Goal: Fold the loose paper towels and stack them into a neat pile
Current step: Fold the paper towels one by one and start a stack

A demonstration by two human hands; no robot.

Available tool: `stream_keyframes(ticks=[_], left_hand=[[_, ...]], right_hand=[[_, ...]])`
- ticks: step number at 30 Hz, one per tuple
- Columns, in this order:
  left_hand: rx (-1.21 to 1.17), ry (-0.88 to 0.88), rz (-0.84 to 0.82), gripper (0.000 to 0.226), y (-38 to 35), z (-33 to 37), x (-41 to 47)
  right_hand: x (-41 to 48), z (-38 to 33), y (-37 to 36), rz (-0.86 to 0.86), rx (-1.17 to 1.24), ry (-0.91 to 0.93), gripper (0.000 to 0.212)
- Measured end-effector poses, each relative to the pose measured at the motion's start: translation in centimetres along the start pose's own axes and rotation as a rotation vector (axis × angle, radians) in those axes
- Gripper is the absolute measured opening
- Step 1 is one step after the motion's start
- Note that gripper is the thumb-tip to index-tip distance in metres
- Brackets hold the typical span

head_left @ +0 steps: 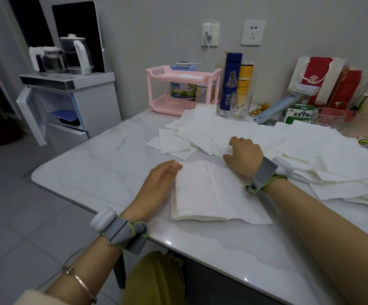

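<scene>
On the white table (103,172), loose paper towels (310,155) spread from 12 to 3 o'clock of 1 folded pile (200,194). At the pile's 9 o'clock edge the left hand (158,186) presses, fingers straight; the right hand (243,154), fingers bent, rests on loose sheets at 1 o'clock, grasp unclear.

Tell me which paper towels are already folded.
The pile touching the left hand: folded, edges squared. The loose sheets around the right hand lie flat and scattered.
</scene>
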State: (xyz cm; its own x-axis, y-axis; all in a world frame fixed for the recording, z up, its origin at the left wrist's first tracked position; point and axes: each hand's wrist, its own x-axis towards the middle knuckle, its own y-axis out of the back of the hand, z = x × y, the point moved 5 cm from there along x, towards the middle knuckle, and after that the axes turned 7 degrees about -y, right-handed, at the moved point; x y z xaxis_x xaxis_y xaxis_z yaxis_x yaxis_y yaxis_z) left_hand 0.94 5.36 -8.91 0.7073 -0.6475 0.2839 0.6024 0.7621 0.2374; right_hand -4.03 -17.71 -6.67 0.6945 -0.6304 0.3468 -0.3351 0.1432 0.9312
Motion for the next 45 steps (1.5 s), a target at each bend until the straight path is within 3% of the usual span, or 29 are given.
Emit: stream_keyframes(ticks=[2, 6, 11, 14, 17, 21, 25, 29, 31, 35, 40, 45], left_hand=[[-0.015, -0.009, 0.015, 0.029, 0.1, -0.1, 0.1], [0.013, -0.025, 0.07, 0.033, 0.5, -0.1, 0.3], [-0.009, -0.046, 0.13, 0.023, 0.9, 0.5, 0.2], [-0.005, -0.061, 0.164, 0.019, 1.3, 0.4, 0.3], [-0.007, -0.115, 0.255, 0.014, 1.8, 1.4, -0.2], [-0.111, -0.176, 0.379, 0.019, 2.4, 3.7, -1.1], [-0.591, 0.147, 0.202, 0.036, 0.2, 5.7, -0.8], [-0.792, 0.378, -0.001, 0.059, -2.1, 6.5, -1.5], [-0.868, 0.425, -0.004, 0.059, -2.4, 6.3, -2.1], [-0.79, 0.387, 0.087, 0.042, -1.9, 5.6, -2.7], [-0.72, 0.307, 0.099, 0.044, -1.2, 6.0, -2.8], [-0.576, 0.236, 0.152, 0.027, -1.1, 6.6, -2.9]], right_hand=[[0.3, 0.1, 0.2, 0.021, -0.005, -0.016, 0.023], [0.4, 0.5, 2.0, 0.056, 0.172, -0.097, 0.025], [-0.6, 2.2, 6.0, 0.148, 0.85, -0.294, 0.022], [-1.6, 1.9, 7.2, 0.012, 1.35, -0.387, 0.018], [-3.3, 0.6, 8.9, -0.126, 1.559, -0.344, 0.009], [-5.6, -1.5, 11.0, -0.138, 1.475, -0.128, 0.01], [-7.4, -4.1, 11.4, -0.145, 1.247, 0.066, 0.019], [-9.1, -6.0, 9.9, -0.274, 1.155, 0.17, 0.024], [-9.6, -6.6, 9.3, -0.324, 1.139, 0.203, 0.027], [-10.2, -6.8, 8.7, -0.461, 1.176, 0.201, 0.026], [-10.2, -6.7, 8.4, -0.633, 1.207, 0.183, 0.02], [-10.1, -6.8, 8.5, -0.692, 1.202, 0.19, 0.013]])
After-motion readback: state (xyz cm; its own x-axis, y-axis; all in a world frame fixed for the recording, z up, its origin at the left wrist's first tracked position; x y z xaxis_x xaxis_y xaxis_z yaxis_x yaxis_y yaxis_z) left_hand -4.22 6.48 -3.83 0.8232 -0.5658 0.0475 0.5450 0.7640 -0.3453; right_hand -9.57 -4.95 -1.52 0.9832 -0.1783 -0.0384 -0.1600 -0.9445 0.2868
